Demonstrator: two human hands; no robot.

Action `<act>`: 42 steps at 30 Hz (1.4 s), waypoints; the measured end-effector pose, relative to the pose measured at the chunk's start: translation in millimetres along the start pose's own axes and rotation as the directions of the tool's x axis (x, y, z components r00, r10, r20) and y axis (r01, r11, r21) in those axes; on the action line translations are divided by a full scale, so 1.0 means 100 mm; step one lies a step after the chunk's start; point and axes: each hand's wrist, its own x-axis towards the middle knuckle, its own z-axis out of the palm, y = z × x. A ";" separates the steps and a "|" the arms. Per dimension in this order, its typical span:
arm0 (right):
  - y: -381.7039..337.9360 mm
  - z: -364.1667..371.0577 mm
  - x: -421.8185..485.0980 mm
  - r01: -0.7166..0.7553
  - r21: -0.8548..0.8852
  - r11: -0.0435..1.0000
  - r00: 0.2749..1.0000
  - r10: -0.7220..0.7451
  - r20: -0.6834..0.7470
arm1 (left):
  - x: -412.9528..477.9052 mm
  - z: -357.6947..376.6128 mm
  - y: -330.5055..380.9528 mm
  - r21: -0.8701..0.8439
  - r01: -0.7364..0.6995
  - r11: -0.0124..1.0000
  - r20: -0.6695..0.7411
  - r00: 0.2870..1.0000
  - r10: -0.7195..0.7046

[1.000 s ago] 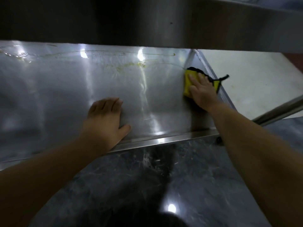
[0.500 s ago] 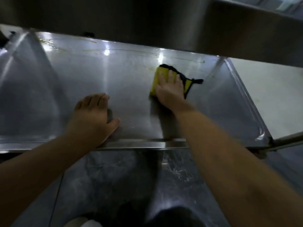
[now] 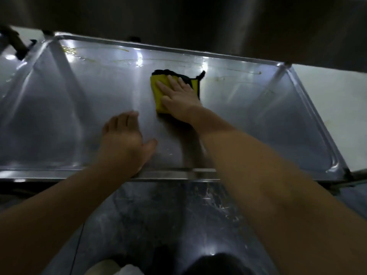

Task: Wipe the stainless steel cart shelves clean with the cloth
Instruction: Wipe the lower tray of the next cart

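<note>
My right hand presses the cloth flat on the shelf, fingers straight; my left hand rests open nearby; the far-edge yellow streaks look not yet wiped.

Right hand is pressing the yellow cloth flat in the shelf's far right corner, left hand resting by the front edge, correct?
Not the corner. In the head view the right hand presses the yellow cloth flat near the middle of the shelf, toward its back. The left hand does rest by the front edge.
</note>
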 end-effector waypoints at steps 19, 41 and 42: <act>2.44 -0.24 -2.20 -0.412 -0.364 0.835 0.910 0.399 -0.114 | 0.18 0.40 1.54 -0.007 -0.558 0.830 0.398 0.759 0.515; 2.47 -0.35 -1.43 -0.675 0.127 0.727 0.710 0.686 -0.156 | 0.22 0.45 1.50 -0.083 -0.550 0.831 0.379 0.754 0.536; 2.39 -0.33 -1.49 -0.652 0.119 0.749 0.728 0.662 -0.179 | 0.20 0.44 1.49 -0.082 -0.553 0.829 0.380 0.752 0.539</act>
